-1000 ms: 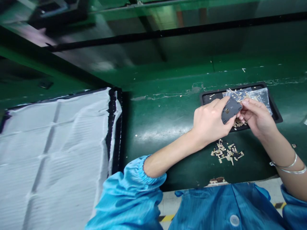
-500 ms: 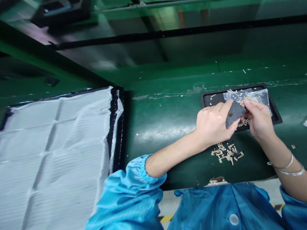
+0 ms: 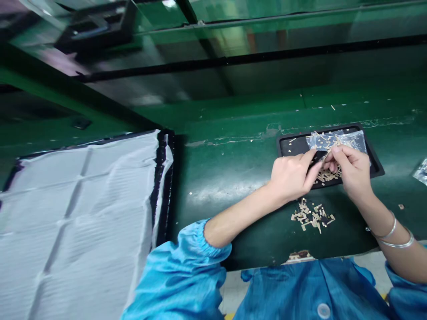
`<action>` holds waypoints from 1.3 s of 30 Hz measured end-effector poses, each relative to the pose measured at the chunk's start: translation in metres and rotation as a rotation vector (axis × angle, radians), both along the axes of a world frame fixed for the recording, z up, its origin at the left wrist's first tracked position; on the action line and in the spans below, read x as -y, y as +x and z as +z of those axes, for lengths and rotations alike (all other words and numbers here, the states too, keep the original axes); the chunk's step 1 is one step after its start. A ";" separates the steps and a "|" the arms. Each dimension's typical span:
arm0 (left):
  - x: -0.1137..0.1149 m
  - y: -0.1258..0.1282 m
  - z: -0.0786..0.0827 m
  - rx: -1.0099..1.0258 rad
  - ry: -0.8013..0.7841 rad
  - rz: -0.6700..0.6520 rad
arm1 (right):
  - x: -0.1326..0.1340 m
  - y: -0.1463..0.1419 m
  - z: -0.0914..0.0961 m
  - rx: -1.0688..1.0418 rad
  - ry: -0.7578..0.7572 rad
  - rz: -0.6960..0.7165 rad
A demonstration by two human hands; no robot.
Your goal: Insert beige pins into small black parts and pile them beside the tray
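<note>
My left hand (image 3: 289,177) is closed on a thin dark flat plate (image 3: 320,155), gripping it between thumb and fingers. The plate is tilted so that only a narrow part of its face shows. My right hand (image 3: 355,171) is pinched at the plate's right edge; what its fingertips hold, if anything, is too small to make out. Both hands are over the front of a black tray (image 3: 376,164), which holds many small tan pieces (image 3: 328,176) and clear plastic bags (image 3: 356,140). A loose pile of similar tan and dark pieces (image 3: 313,217) lies on the table in front of the tray.
On the left stands a black-edged box or tray covered with a white padded sheet (image 3: 110,186). The green table (image 3: 227,169) has scattered bits on it. A crumpled shiny packet (image 3: 422,172) lies at the right edge. A green frame (image 3: 83,95) rises at the back left.
The plate has turned from showing its broad grey face to nearly edge-on. My right fingertips have come in against its edge. The whole view has shifted slightly.
</note>
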State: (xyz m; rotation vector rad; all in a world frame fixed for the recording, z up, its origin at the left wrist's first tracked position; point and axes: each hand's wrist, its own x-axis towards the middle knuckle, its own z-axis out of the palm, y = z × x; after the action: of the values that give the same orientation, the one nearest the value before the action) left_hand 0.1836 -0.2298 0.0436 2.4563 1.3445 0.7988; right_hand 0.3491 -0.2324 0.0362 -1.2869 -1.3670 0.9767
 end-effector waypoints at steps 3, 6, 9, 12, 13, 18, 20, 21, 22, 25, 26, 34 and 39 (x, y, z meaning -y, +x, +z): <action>-0.023 -0.011 -0.001 0.142 -0.120 0.125 | 0.003 -0.002 0.002 0.115 0.047 -0.041; -0.071 -0.019 -0.002 0.481 -0.286 0.320 | 0.006 -0.004 0.002 0.218 0.084 -0.055; -0.132 -0.022 -0.003 0.841 -0.515 0.462 | 0.009 -0.007 0.001 0.312 0.160 -0.056; -0.176 -0.023 -0.010 0.960 -0.668 0.609 | 0.012 -0.013 0.000 0.397 0.263 -0.018; -0.183 -0.023 -0.014 0.960 -0.673 0.651 | 0.014 -0.014 0.000 0.422 0.293 -0.006; -0.180 -0.032 -0.039 0.952 -0.562 0.575 | 0.016 -0.020 -0.002 0.480 0.389 0.030; -0.169 -0.036 -0.041 0.930 -0.529 0.515 | 0.016 -0.019 -0.002 0.477 0.393 0.028; -0.162 -0.037 -0.041 0.919 -0.516 0.498 | 0.015 -0.018 -0.001 0.475 0.390 0.021; -0.154 -0.038 -0.040 0.914 -0.507 0.490 | 0.015 -0.017 -0.001 0.474 0.385 0.012; -0.119 -0.035 -0.036 0.795 -0.384 0.426 | 0.013 -0.016 -0.001 0.483 0.379 -0.004; -0.104 -0.033 -0.034 0.697 -0.307 0.378 | 0.013 -0.016 -0.002 0.490 0.383 -0.007; -0.042 -0.021 -0.052 0.188 -0.101 0.127 | 0.017 -0.017 -0.003 0.641 0.533 0.129; -0.077 -0.025 -0.067 0.326 -0.089 0.158 | 0.014 -0.011 0.007 0.728 0.433 0.566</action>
State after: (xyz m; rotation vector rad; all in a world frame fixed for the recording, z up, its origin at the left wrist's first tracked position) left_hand 0.1591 -0.1524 -0.0236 2.0614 1.4235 1.0950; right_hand 0.3378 -0.2467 0.0435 -0.9581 -2.4431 0.5020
